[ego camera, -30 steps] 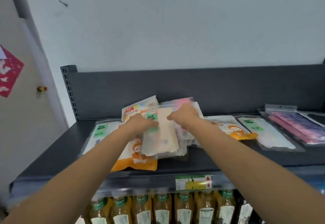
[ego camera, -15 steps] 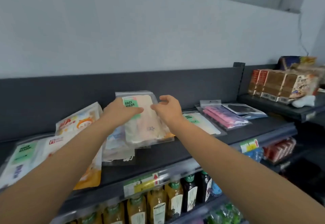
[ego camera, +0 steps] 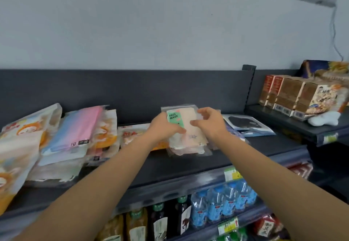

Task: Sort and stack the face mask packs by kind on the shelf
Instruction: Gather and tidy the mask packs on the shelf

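Pack moved right; left hand, right hand pinch edges, seemingly over shelf.

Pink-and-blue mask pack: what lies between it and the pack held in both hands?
In the head view, an orange-and-white pack lies flat on the shelf between them.

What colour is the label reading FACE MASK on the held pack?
The label is green, clearest in the head view.

Peach mask pack (green label); pink-to-blue pack; dark grey shelf.
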`<state>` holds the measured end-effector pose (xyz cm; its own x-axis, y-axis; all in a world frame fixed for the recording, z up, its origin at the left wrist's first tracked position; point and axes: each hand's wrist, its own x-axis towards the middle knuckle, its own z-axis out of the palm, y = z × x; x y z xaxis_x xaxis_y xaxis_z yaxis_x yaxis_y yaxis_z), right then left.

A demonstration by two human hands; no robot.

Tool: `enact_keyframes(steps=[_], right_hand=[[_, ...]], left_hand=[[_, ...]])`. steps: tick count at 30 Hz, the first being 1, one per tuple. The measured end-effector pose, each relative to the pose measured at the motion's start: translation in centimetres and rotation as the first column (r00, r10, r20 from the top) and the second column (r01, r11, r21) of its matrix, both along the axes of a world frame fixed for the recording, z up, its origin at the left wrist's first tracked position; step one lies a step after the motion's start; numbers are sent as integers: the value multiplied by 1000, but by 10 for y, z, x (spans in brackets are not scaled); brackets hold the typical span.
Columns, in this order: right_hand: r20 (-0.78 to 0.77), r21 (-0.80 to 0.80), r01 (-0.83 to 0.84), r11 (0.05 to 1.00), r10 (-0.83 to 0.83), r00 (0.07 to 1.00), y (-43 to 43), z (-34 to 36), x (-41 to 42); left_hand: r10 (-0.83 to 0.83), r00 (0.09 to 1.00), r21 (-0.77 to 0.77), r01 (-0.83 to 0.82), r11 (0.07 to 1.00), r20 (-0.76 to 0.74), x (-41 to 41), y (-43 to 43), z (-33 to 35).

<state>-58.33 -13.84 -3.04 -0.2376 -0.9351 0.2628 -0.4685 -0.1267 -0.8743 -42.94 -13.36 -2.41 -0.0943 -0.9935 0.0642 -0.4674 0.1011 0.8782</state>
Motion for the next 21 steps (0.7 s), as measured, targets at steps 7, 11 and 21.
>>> enact_keyframes(steps=[7,11,21], right_hand=[[-107,62,-102,993,108,988,-46,-34,-34],[-202,114,-182,977,202,958,-58,-47,-30],[-56,-15,-348,938,346,936,-56,6,95]], left_hand=[[69,985,11,-71,997,158,-39,-35,-27],[56,953,-1,-58,998,297,-40,-44,-35],[352,868,-310,-248,918,349,76,-13,34]])
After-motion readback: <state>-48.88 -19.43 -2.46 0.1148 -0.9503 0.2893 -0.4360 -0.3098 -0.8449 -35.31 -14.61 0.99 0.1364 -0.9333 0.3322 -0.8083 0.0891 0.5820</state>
